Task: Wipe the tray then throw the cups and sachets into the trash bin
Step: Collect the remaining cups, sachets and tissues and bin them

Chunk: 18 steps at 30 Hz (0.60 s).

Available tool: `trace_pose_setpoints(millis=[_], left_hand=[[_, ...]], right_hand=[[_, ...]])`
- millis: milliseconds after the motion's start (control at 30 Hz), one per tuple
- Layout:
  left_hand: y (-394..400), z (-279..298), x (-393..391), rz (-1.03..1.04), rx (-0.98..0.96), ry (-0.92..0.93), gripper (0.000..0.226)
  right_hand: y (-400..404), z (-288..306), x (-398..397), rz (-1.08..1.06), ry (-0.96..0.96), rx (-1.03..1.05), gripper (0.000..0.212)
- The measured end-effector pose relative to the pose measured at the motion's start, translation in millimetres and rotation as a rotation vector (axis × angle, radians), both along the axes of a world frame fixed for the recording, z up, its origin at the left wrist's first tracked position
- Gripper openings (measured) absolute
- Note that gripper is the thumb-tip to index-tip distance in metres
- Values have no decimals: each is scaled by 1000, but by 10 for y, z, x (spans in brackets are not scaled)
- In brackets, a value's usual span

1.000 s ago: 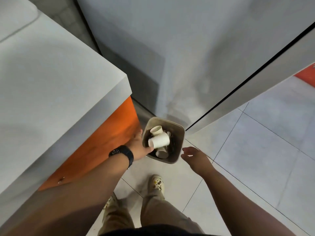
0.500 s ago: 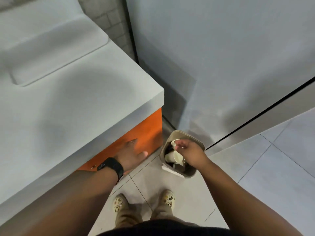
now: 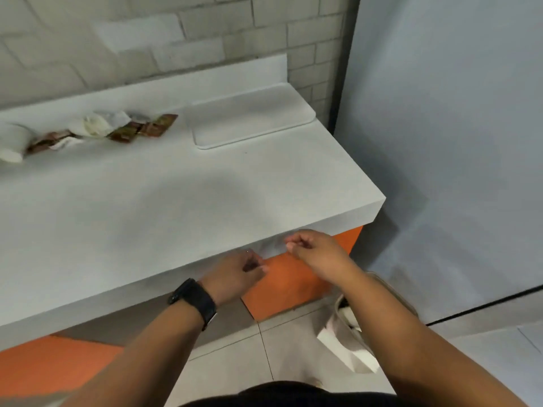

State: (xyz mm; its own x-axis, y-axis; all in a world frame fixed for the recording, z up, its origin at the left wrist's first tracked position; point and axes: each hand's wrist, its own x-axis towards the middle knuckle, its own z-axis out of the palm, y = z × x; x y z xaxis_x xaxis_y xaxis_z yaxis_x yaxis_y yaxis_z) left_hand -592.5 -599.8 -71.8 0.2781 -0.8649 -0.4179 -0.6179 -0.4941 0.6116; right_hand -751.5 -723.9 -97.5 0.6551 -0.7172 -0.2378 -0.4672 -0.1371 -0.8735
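Both hands hang empty, fingers loosely curled, at the counter's front edge: left hand (image 3: 235,274), right hand (image 3: 316,251). The brown crumpled sachets (image 3: 141,129), print unreadable, lie beside the white flat tray (image 3: 252,118). The beige bin (image 3: 393,292) stands on the floor.

Surface (image 3: 176,201) pale grey-white, plain, no pattern. Tray (image 3: 252,118) same pale white-grey, nearly blends in. Cabinet front (image 3: 282,286) under it bright orange, with a grey-brown panel (image 3: 147,324) beside. Sachets (image 3: 152,129) dark brown-red with green and some white print, blurred. Crumpled paper (image 3: 100,124) white to cream. Cup (image 3: 13,142) at far left white. Back wall (image 3: 147,39) light grey brick pattern, darker grout lines. Side panel (image 3: 455,142) flat bluish grey, one thin black line low down. Floor (image 3: 229,365) light grey tiles, dark joints. Watch (image 3: 195,301) black. Trash bin (image 3: 396,292) beige rim, white paper inside.
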Motion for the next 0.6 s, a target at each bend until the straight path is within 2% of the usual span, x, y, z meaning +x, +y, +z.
trace_pose_setpoints(millis=[167,300,600], left_hand=[[543,252,521,156,-149,-33,18],[1062,406,1030,280,-213,-81,26],[2209,554,2091,457,-246,-144,41]], right_hand=[[369,272,682,87,-59,-36,12],[720,377,1233,130,-82,-81,10],[1668,468,2473,274,-45,-173,24]])
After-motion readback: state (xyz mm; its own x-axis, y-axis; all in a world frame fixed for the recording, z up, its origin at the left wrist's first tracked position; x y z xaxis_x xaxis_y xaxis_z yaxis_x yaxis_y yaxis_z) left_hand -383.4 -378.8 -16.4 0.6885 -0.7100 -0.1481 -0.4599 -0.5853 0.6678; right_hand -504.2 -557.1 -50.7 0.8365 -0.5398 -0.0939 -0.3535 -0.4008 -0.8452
